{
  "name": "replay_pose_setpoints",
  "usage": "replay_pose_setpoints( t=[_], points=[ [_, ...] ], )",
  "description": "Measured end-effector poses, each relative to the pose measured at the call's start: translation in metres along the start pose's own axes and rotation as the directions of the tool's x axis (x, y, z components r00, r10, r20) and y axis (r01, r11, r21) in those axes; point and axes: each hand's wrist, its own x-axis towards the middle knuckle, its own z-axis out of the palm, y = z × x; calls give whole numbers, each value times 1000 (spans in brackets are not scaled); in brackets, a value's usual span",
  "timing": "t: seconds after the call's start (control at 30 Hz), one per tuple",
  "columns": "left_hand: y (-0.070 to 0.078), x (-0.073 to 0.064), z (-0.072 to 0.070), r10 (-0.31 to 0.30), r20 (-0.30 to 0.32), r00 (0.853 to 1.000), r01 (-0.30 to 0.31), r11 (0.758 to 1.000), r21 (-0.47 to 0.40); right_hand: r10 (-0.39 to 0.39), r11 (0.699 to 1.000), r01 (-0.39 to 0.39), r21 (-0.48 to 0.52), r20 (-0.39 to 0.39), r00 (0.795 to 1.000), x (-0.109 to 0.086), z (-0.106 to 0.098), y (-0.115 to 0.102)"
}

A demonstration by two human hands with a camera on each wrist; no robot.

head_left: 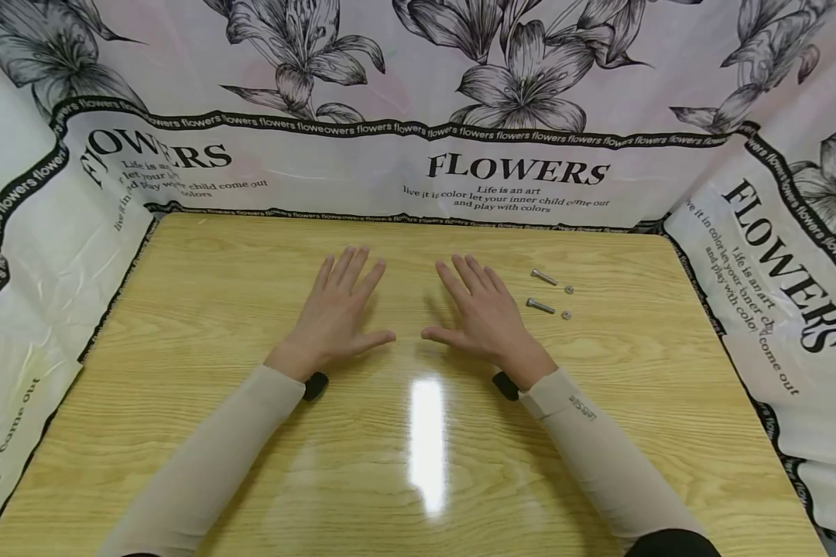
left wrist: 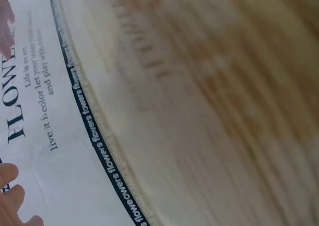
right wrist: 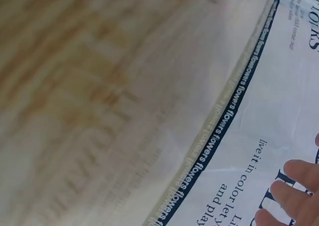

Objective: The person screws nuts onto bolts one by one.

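Note:
My left hand [head_left: 337, 309] is spread out over the wooden table, fingers straight and pointing away, with nothing in it. The right hand [head_left: 484, 313] mirrors it, palm down, thumb toward the left hand and fingers extended. To the right of the right hand lie two silver bolts, a far bolt [head_left: 544, 277] and a near bolt [head_left: 540, 306]. Beside their ends sit two small nuts, a far nut [head_left: 569, 290] and a near nut [head_left: 567, 315]. In the wrist views only fingertips [left wrist: 12, 193] and fingers [right wrist: 294, 191] show at the edges.
The wood-grain table [head_left: 202, 371] has a bright light reflection near its middle. A white curtain [head_left: 334, 174] printed with flowers and lettering surrounds its back and sides. Black wrist straps [head_left: 506, 385] show at both sleeve cuffs.

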Motion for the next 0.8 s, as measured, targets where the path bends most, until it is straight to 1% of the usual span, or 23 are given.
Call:
replay_pose_setpoints(
  t=[0.17, 0.3, 0.43, 0.57, 0.7, 0.8],
  points=[
    [5, 1, 0, 31, -47, 998, -34, 997, -74, -21, 999, 22, 29, -30, 999, -6, 0, 2],
    [10, 2, 2, 64, -95, 993, -76, 990, -122, -33, 998, 36, 59, -60, 998, -12, 1, 6],
    [14, 3, 5, 89, -126, 988, -108, 982, -154, -49, 996, 56, 76, -93, 994, -18, 3, 10],
    [20, 7, 8, 106, -150, 983, -131, 977, -168, -46, 995, 55, 81, -107, 993, -24, 3, 13],
    [29, 13, 12, 121, -155, 980, -150, 970, -191, -45, 994, 57, 92, -124, 991, -31, 2, 16],
    [37, 16, 14, 126, -140, 982, -155, 963, -221, -44, 994, 57, 98, -127, 991, -36, 1, 18]
  ],
)
